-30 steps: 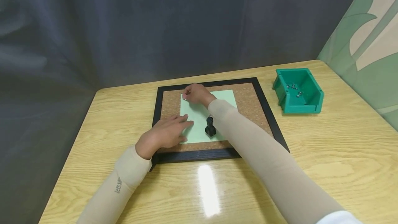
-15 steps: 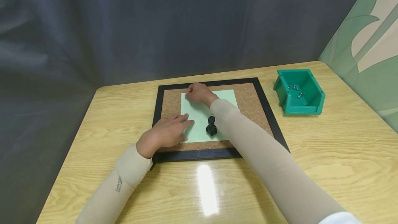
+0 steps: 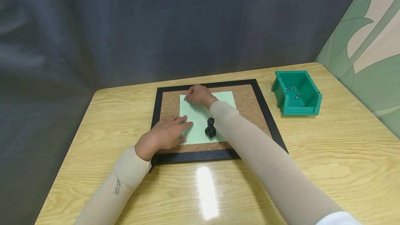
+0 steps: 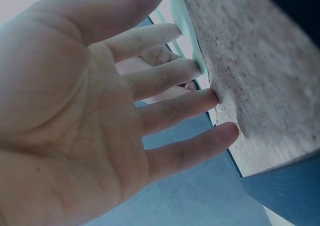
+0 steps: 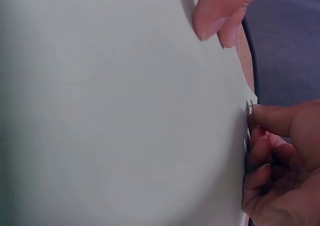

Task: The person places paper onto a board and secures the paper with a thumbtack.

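Note:
A pale green sheet of paper (image 3: 200, 124) lies on a black-framed cork board (image 3: 250, 107). My left hand (image 3: 167, 133) rests with spread, nearly straight fingers across the paper's left edge; the left wrist view shows its fingertips (image 4: 227, 133) touching paper and cork. At the sheet's far left corner my right hand (image 3: 198, 94) has its fingers curled. In the right wrist view its thumb tip is against a small shiny push pin (image 5: 249, 104) at the paper's edge. The pin's point is hidden.
A green bin (image 3: 300, 111) with several small shiny pins inside stands right of the board on the wooden table (image 3: 118, 114). A small black fitting (image 3: 210, 129) beside the right sleeve overlaps the paper. A dark curtain (image 3: 175, 27) hangs behind.
The right hand stays at the far left corner, its fingertips shifting slightly, and a small dark spot now shows beside them. The left hand keeps its place. The head view shifts slightly.

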### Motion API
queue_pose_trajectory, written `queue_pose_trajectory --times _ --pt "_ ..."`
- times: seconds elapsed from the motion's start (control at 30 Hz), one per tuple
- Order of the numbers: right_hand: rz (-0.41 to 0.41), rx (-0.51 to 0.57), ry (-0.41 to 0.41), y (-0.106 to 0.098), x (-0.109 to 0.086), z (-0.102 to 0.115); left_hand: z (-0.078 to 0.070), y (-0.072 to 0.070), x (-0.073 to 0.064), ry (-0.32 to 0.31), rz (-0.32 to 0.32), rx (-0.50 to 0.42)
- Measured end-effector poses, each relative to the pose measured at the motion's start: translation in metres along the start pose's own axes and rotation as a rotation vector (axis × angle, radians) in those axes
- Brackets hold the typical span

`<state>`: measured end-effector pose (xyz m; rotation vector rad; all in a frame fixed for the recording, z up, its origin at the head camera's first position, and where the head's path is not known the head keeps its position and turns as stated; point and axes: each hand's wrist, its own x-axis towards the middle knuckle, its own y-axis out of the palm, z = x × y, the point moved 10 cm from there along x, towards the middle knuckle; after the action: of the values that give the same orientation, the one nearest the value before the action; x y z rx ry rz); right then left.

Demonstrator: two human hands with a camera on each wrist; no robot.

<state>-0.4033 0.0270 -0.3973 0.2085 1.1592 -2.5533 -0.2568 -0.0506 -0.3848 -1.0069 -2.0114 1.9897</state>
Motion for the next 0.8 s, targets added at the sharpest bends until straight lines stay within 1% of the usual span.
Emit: queue_pose_trajectory --times 0.13,0.33,0.47,0.6,0.8 --pt "0.0 0.002 0.004 0.001 0.0002 -0.0005 0.0002 0.0015 0.0004 -0.004 0.006 -0.003" --pt "-0.024 -0.013 -0.007 0.0 0.0007 0.0009 0.0009 0.0014 0.0009 -0.004 0.007 0.003" --pt "-0.025 -0.032 0.006 0.0003 0.0005 0.001 0.0006 0.0013 0.0009 -0.002 0.009 -0.001" --pt "-0.035 -0.028 0.02 0.0001 -0.0001 0.0009 0.0007 0.0009 -0.0003 -0.005 0.012 -0.002" --pt "-0.069 -0.074 0.016 -0.0003 -0.0009 0.0027 -0.0004 -0.0003 -0.0002 -0.001 0.006 -0.001"
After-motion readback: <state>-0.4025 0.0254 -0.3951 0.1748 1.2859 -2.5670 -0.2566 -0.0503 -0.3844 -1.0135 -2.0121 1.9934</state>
